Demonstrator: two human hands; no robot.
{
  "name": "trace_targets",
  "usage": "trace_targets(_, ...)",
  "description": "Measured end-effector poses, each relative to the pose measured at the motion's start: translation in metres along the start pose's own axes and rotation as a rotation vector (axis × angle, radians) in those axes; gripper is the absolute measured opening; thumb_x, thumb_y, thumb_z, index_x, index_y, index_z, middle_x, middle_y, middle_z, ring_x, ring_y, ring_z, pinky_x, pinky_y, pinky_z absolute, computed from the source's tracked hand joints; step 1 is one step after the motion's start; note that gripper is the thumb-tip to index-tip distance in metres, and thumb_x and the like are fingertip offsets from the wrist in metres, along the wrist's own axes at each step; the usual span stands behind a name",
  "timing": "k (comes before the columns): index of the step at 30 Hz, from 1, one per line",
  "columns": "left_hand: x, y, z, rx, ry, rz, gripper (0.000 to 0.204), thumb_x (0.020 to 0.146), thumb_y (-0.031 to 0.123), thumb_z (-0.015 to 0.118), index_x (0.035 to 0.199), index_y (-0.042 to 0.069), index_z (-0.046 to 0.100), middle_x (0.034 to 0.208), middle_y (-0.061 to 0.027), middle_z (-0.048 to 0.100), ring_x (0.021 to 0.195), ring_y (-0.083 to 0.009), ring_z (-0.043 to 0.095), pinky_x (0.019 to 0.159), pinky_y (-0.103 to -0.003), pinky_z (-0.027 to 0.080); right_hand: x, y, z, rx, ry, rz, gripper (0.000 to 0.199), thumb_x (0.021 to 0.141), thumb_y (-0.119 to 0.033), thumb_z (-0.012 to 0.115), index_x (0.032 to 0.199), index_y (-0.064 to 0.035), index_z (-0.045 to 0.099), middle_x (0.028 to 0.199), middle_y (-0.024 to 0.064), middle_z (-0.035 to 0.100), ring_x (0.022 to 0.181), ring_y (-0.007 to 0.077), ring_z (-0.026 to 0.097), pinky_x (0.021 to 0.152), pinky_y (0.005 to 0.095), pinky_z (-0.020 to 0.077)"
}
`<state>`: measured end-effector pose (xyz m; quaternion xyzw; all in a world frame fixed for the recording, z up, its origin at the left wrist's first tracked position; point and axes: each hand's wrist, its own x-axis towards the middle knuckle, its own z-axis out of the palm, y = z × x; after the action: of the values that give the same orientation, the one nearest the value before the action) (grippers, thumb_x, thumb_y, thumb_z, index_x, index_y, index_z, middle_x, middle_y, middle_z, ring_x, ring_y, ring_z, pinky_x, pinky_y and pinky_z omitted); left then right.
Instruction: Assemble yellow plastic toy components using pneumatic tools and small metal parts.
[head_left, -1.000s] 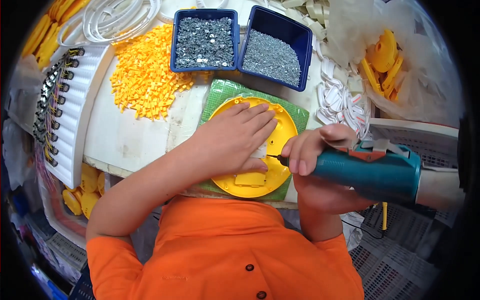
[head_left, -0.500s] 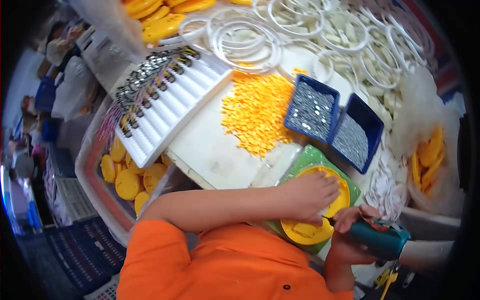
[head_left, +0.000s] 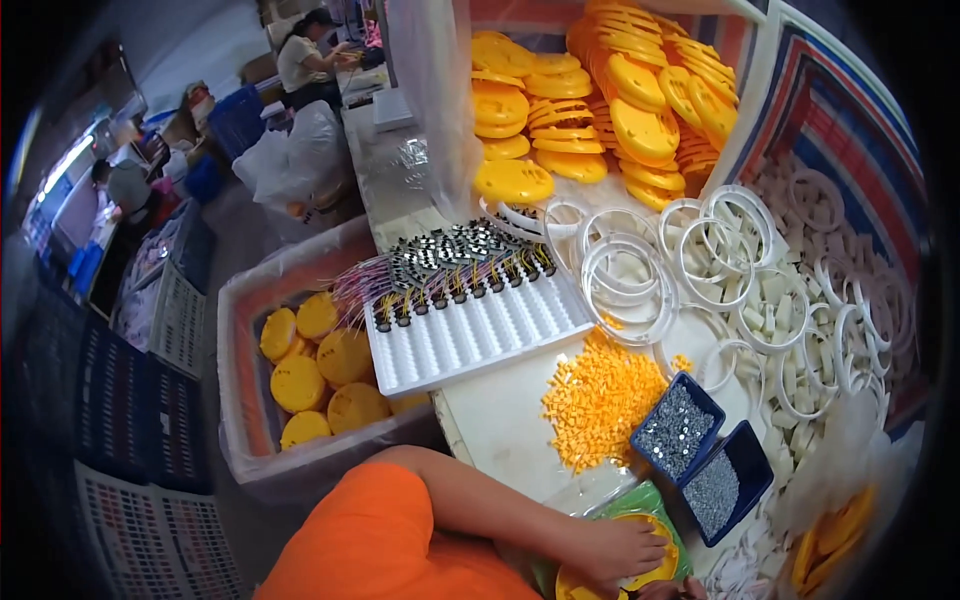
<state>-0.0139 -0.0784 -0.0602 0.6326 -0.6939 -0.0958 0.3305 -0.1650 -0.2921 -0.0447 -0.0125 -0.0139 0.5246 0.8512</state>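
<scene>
Left hand [head_left: 620,550] lies flat, fingers spread, pinning the yellow disc [head_left: 655,565] to the green mat [head_left: 640,497], steadying it just below the two blue trays [head_left: 705,455]. Right hand barely shows at the frame's bottom edge; grip cannot be told.

Glossy yellow plastic discs [head_left: 640,130] are stacked at upper centre. Smooth white plastic rings [head_left: 625,270] lie right of centre beside a matt white moulded tray [head_left: 480,335]. Blue plastic bins [head_left: 700,450] at lower right hold dull grey metal screws. Orange sleeve [head_left: 390,540], soft cloth.
</scene>
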Motion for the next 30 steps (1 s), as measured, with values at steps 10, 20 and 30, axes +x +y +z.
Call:
trace_targets(10, 0.002, -0.003, -0.007, 0.307, 0.179, 0.191, 0.067, 0.087, 0.052, 0.062, 0.127, -0.002, 0.062, 0.131, -0.0227, 0.063, 0.119, -0.0385, 0.061, 0.095, -0.049, 0.049, 0.009, 0.017, 0.027, 0.055, 0.5, -0.561, 0.039, 0.1, -0.039, 0.053, 0.102, -0.0004, 0.061, 0.067, 0.0111, 0.056, 0.049, 0.0179, 0.05, 0.045, 0.0303, 0.0396)
trace_targets(20, 0.002, -0.001, 0.0, 0.071, 0.061, 0.054, 0.073, 0.081, 0.044, 0.068, 0.131, -0.007, 0.052, 0.134, -0.0247, 0.056, 0.137, -0.0394, 0.046, 0.114, -0.052, 0.034, 0.072, 0.041, 0.071, -1.427, 1.022, -1.001, 0.045, 0.097, -0.044, 0.058, 0.093, 0.0008, 0.064, 0.078, 0.016, 0.062, 0.063, 0.0221, 0.057, 0.057, 0.0329, 0.0462)
trace_targets(30, 0.001, -0.001, -0.01, 0.278, 0.197, 0.151, 0.062, 0.088, 0.051, 0.061, 0.122, -0.002, 0.064, 0.129, -0.0235, 0.063, 0.115, -0.0381, 0.062, 0.092, -0.049, 0.048, 0.056, 0.045, 0.041, -1.37, 0.856, -1.051, 0.037, 0.104, -0.031, 0.049, 0.092, 0.001, 0.061, 0.078, 0.0118, 0.06, 0.055, 0.0189, 0.052, 0.052, 0.0282, 0.0432)
